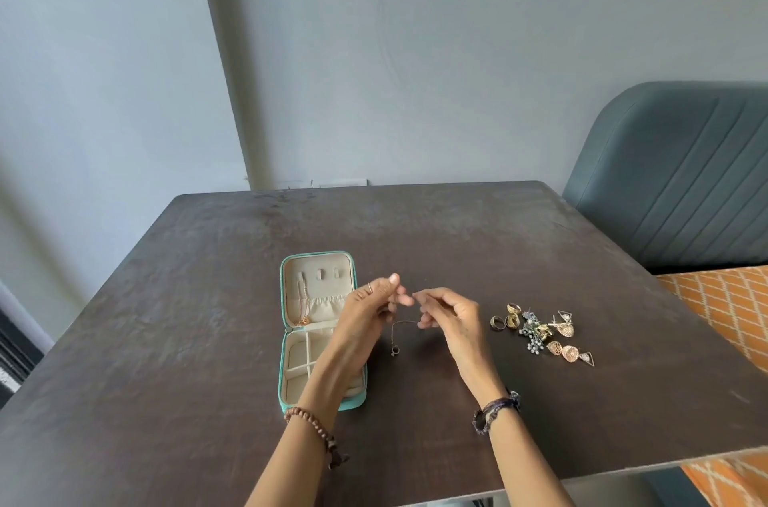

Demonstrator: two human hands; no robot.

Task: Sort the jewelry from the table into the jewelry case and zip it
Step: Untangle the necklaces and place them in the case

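— Table (415, 240) first: dark, wide, with a grey padded chair (681, 174) at its right edge and orange patterned fabric (723, 307) below that.

— And the jewelry case (322, 330)?

— Teal, lying open left of centre, its long axis running away from the person. The lid half lies at the far end, with a gold chain (302, 305) hanging in it; the compartment half is nearer, partly covered by the left forearm.

— What do the hands have?

— Left hand (370, 309) and right hand (451, 317) are raised together just right of the case, fingertips pinched on the ends of a thin necklace (401, 330). It droops between them, and its small pendant dangles low, just above the table or touching it; I cannot tell which.

— Anything else around?

— A heap of loose jewelry (540, 334), rings and earrings, lies to the right, apart from the hands. A beaded bracelet (313, 425) circles the left wrist, a dark band (494, 411) the right. No writing is readable.
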